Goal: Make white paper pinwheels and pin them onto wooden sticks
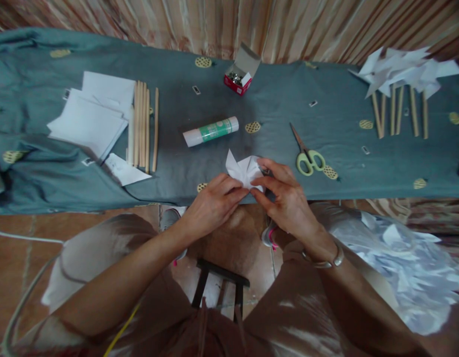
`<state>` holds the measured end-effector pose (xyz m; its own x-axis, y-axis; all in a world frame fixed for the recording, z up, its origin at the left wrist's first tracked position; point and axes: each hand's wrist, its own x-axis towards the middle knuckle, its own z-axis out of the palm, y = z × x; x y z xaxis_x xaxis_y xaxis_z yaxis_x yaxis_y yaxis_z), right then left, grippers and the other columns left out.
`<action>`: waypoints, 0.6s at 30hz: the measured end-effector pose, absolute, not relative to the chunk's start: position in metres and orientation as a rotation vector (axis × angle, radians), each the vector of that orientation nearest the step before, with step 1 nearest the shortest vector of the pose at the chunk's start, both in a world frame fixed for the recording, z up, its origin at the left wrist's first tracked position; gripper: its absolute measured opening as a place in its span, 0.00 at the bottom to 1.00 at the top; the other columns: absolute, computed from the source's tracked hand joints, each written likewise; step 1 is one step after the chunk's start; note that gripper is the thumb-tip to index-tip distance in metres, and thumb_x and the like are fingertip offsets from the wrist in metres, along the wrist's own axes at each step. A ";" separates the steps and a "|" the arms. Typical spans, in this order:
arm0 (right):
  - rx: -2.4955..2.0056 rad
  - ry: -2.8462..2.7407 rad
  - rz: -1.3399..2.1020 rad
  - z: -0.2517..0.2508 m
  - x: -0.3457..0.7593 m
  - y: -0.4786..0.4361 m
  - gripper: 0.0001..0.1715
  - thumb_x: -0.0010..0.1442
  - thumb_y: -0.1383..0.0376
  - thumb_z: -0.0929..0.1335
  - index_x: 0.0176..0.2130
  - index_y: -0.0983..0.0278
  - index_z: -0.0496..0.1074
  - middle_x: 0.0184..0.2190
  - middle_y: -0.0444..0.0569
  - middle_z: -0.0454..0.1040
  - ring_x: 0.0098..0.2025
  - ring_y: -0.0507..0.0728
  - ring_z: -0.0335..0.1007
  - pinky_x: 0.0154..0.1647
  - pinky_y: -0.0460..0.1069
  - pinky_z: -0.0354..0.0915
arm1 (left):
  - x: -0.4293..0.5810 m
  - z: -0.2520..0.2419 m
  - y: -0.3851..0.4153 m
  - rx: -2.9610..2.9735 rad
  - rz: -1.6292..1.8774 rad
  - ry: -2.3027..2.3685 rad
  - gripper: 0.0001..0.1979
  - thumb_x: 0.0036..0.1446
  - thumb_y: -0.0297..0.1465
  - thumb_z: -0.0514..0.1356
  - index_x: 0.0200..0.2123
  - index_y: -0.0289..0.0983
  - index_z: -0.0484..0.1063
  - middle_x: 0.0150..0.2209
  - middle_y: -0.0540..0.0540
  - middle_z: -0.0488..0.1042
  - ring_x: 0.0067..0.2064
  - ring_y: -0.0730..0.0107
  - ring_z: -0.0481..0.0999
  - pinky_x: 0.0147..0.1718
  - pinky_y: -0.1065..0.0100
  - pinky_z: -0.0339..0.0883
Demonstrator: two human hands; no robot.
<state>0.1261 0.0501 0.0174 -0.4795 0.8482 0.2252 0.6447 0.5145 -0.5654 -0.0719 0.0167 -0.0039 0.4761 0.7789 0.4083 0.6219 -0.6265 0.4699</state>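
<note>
Well, folded white paper [245, 172]: between your hands, at the near edge of the cloth-covered table [171, 148].
Left hand [213, 203]: your fingers pinch the paper's lower left side.
Right hand [292, 202]: your fingers grip its right side.
Glue stick [211, 131]: lying just beyond the paper (green label showing).
Scissors [305, 150]: right of your right hand, blades pointing away from you.

The folded sheet [245, 171] is matt paper — the sticks [141, 124] smooth wood.
</note>
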 end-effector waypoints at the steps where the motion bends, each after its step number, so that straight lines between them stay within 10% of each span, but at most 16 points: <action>1: -1.221 -2.281 0.564 0.017 0.126 0.050 0.11 0.63 0.59 0.66 0.39 0.60 0.77 0.58 0.52 0.69 0.58 0.65 0.65 0.58 0.63 0.65 | -0.072 -0.004 0.017 2.471 0.877 1.194 0.09 0.64 0.25 0.55 0.45 0.36 0.72 0.40 0.44 0.74 0.41 0.65 0.71 0.40 0.64 0.71; 18: -1.194 -2.338 0.512 0.017 0.126 0.051 0.11 0.64 0.60 0.65 0.39 0.62 0.77 0.59 0.55 0.69 0.57 0.65 0.66 0.57 0.63 0.65 | -0.072 -0.004 0.017 2.479 0.845 1.201 0.08 0.64 0.25 0.55 0.43 0.34 0.73 0.39 0.43 0.75 0.42 0.65 0.71 0.40 0.64 0.71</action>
